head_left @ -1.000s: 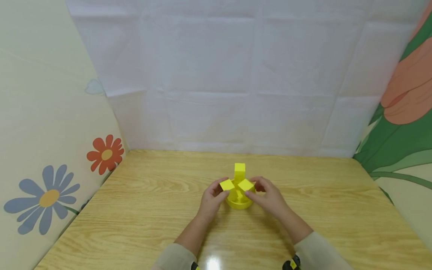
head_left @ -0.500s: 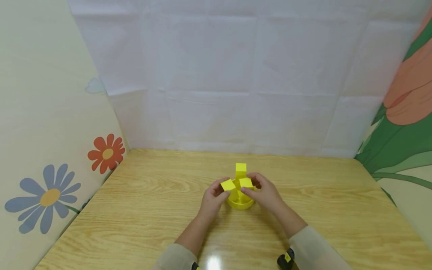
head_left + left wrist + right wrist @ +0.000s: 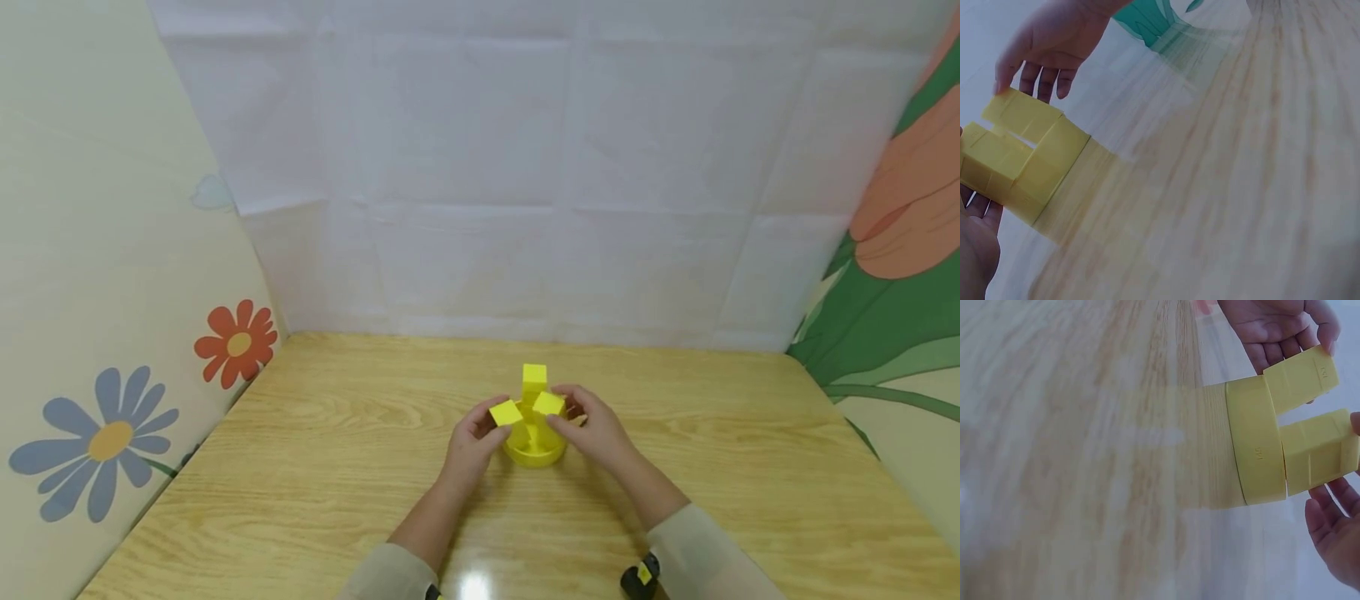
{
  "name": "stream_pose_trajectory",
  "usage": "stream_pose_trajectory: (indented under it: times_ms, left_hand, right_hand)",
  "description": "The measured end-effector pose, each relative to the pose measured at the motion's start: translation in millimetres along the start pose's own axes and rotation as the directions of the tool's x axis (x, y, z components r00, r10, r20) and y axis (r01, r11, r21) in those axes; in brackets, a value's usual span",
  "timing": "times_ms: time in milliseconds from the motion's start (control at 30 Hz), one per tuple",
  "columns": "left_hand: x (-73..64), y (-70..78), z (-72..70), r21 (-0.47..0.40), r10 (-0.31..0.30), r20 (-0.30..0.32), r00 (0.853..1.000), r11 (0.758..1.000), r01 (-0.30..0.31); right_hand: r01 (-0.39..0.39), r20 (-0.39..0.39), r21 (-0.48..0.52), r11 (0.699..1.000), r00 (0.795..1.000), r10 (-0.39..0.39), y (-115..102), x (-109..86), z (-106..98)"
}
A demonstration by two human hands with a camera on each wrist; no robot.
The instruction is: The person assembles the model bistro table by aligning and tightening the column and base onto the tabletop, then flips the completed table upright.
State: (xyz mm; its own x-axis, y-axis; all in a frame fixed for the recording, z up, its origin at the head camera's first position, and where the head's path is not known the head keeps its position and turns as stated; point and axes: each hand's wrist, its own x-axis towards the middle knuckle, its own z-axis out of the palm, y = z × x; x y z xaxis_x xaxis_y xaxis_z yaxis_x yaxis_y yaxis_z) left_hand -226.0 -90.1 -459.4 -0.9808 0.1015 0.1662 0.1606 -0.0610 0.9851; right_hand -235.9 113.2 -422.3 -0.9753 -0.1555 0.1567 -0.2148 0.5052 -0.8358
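A yellow round, low-walled base point(image 3: 534, 458) sits on the table, with three square-topped yellow blocks standing up from it. My left hand point(image 3: 471, 446) holds the left block point(image 3: 506, 412) between thumb and fingers. With thumb and fingertips my right hand point(image 3: 598, 429) pinches the right block point(image 3: 551, 402). Behind these two, the back block point(image 3: 534, 377) stands upright, touched by neither hand. In the right wrist view, the base's curved wall point(image 3: 1257, 444) bears small raised marks, and two blocks project from it. Fingers behind the blocks are partly hidden in the head view.
The wood-grain table point(image 3: 337, 467) spreads around the base. A creased white sheet point(image 3: 465, 167) hangs at its back edge. Flower-patterned cloth point(image 3: 75, 250) flanks the left side, and a tulip-patterned one point(image 3: 900, 317) the right.
The right block turned under my right hand to face nearly square, then partly back to a slant. My right hand shifted slightly inward, then a little outward. The left hand stays about still.
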Motion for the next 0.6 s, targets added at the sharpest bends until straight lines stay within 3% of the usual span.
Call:
stream_pose_trajectory:
  times_ms: [333,600]
  left_hand:
    - [-1.8,1.1,0.3,0.019,-0.005,-0.004,1.0,1.0,0.005]
    - [0.1,0.4,0.5,0.004,-0.008,-0.008,1.0,1.0,0.008]
  right_hand:
    - [0.011,0.047,-0.057,0.998,0.999,-0.009,2.3,4.3,0.0]
    - [-0.049,0.027,0.019,0.999,0.998,0.048,6.6,7.8,1.4]
